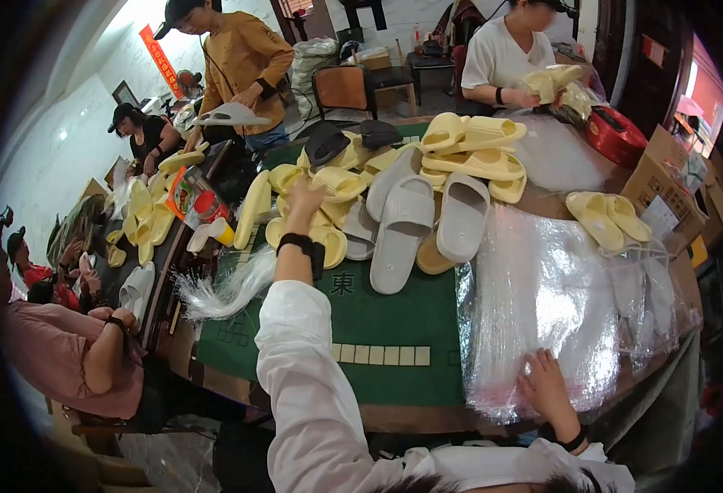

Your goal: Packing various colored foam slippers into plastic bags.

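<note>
My left hand [302, 202] reaches into a heap of pale yellow slippers [338, 184] and touches it. Its fingers blend with the slippers, so I cannot tell whether they grip one. Grey slippers [401, 234] lie beside that hand on the right, some overlapping the yellow ones. Near the front edge of the table, my right hand [545, 384] is open, its fingers spread on a stack of clear plastic bags [509, 304]. A pair of yellow slippers [608, 218] sits beyond the stack, above a clear bag [645, 287].
A bundle of clear strands [228, 287] lies left on the green mat [394, 316], with a row of pale tiles [380, 355] in front. Red ribbon [612, 140] and a cardboard box [665, 185] are at right. Co-workers handle slippers across the table and at the left table.
</note>
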Available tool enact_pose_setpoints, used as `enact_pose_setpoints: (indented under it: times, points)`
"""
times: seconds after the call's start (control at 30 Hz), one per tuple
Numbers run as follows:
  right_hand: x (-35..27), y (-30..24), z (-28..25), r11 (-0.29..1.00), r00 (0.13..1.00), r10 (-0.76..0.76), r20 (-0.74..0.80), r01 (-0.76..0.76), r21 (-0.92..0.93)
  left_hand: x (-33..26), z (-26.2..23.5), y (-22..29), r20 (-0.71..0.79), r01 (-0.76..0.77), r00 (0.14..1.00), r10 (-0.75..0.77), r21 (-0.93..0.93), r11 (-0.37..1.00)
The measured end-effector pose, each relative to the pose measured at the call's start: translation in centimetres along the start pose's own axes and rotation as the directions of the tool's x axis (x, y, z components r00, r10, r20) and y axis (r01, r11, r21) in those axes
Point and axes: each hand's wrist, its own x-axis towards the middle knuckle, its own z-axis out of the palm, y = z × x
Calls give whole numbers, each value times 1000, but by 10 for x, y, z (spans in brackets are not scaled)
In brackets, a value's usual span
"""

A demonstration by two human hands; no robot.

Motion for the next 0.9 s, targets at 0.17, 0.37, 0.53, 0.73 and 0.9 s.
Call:
enact_pose_setpoints:
  times: [0.17,0.37,0.53,0.73,0.9]
  points:
    - [-2,5,-1,999,999,45,14,-45,-22,-32,-1,-52,-118,530,848,-517,175,829]
    - [-2,-8,-6,1000,1000,10,22,-10,2,-35,3,-119,-204,273,905,-372,-390,879]
    - [0,-8,-2,1000,1000,7,21,-7,22,-17,-16,-131,275,455,853,-443,-807,376]
    - [-1,-5,-3,1000,1000,20,-2,-21,-18,-32,21,-73,121,291,952,-280,-633,718]
    - [-2,-5,2,1000,999,1,-37,-2,-22,-34,26,-91,69,253,954,-291,-706,662]
